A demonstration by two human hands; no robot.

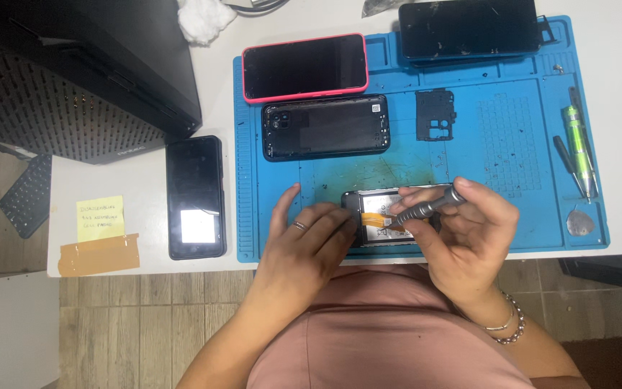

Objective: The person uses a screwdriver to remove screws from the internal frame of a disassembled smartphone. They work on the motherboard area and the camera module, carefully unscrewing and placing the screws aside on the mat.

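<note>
**Opened phone held steady under a screwdriver**

Currently, an opened phone (390,220) with its battery and an orange flex strip exposed is seen lying at the near edge of a blue work mat (512,137). It is steadied by the left hand (307,241), whose fingers are curled against the phone's left end and pressed onto it; a ring is worn on one of them. A grey screwdriver (426,209) is gripped in the closed fingers of the right hand (469,241), and its tip is set down on the phone's interior near the orange strip.

Farther back on the mat, a black back cover (325,127), a phone in a pink case (304,66), a small black inner frame (435,115) and a dark display panel (469,29) are laid out. Green and black tools (577,148) are placed along the mat's right side. Off the mat to the left, another black phone (196,196) and a yellow note (100,218) are found on the white table (613,43).
</note>
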